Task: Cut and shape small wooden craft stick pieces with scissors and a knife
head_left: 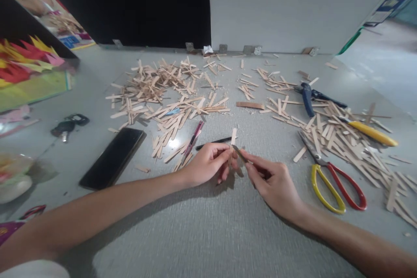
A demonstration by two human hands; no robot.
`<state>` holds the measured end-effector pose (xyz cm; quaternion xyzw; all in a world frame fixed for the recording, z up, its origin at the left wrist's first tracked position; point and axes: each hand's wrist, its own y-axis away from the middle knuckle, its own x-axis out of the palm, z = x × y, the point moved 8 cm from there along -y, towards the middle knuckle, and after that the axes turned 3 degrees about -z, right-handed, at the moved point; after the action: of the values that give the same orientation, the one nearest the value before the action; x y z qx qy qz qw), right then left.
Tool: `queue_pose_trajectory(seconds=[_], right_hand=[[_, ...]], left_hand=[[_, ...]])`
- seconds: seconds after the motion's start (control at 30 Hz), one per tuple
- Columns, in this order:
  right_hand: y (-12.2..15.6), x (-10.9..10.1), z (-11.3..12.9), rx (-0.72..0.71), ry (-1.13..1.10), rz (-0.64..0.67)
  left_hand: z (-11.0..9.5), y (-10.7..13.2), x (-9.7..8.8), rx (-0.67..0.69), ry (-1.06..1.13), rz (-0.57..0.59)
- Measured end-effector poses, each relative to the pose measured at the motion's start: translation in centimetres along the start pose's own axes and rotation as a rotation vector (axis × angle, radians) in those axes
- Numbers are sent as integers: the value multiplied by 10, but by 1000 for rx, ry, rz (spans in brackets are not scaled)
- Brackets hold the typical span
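My left hand [213, 161] is closed, its thumb and fingers pinching a pale wooden craft stick [233, 136] that points up and away from me. My right hand [272, 182] grips a thin, dark, narrow tool [240, 154] between thumb and fingers. The tool's far end meets or nearly meets the stick at my left fingertips; exact contact is hard to make out, and so is the tool's kind. Just beyond my left hand lie a black pen-like stick [216, 142] and a pink utility knife [194, 137].
Loose craft sticks [156, 82] spread over the table's back and right. To the right lie scissors [325, 169] with yellow and red handles, blue-handled pliers [306, 97] and a yellow-handled tool [373, 133]. On the left are a phone [112, 158] and keys [63, 129]. A board [293, 8] stands behind.
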<state>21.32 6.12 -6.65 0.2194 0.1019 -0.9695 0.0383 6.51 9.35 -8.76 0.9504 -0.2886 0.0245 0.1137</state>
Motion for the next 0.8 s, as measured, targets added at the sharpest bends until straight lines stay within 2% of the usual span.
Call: queue_pose_trajectory(seconds=[0.27,0.47,0.53,0.67,0.8], right_hand=[[-1,-5,12,-198,150,-28],[5,-6,20,-454,247,-28],[4,-6,18,-433,247,-19],[0,-5,8,-244,211,13],[7,-5,12,-320,227,-17]], left_hand=[[2,-3,1,-8,107,59],[2,-4,1,-13,116,87],[3,-5,0,-12,114,83],[4,-5,-1,-10,119,54],[4,-6,1,-22,148,43]])
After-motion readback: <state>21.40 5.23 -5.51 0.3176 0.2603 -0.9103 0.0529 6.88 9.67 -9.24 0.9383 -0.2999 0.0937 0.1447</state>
